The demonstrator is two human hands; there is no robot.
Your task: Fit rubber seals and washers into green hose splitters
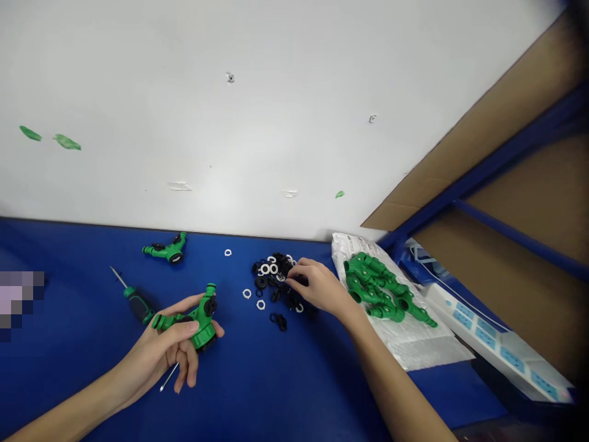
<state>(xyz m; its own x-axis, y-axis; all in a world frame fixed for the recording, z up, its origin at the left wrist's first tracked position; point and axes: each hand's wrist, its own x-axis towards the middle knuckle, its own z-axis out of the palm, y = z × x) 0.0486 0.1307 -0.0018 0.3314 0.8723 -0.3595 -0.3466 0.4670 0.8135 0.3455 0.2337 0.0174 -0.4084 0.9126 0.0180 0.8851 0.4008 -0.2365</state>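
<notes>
My left hand point(172, 344) is closed around a green Y-shaped hose splitter point(202, 325) with black valve knobs, lifted over the blue table. My right hand point(317, 283) reaches into a pile of small black plastic parts point(276, 294) mixed with white rings point(265, 269). Its thumb and forefinger are pinched together, with something black between them that is too small and hidden to identify. Another green splitter point(170, 249), also fitted with black knobs, lies near the wall. A screwdriver point(138, 304) with a dark green handle rests beside my left hand, and a thin metal shaft point(169, 377) shows below that hand.
Several green splitter bodies point(375, 285) lie on a white plastic bag point(405, 350) at the right. Beyond it is a white power strip point(497, 344) with blue sockets. A white wall point(276, 135) bounds the table's back; a blue frame point(478, 172) with cardboard stands right.
</notes>
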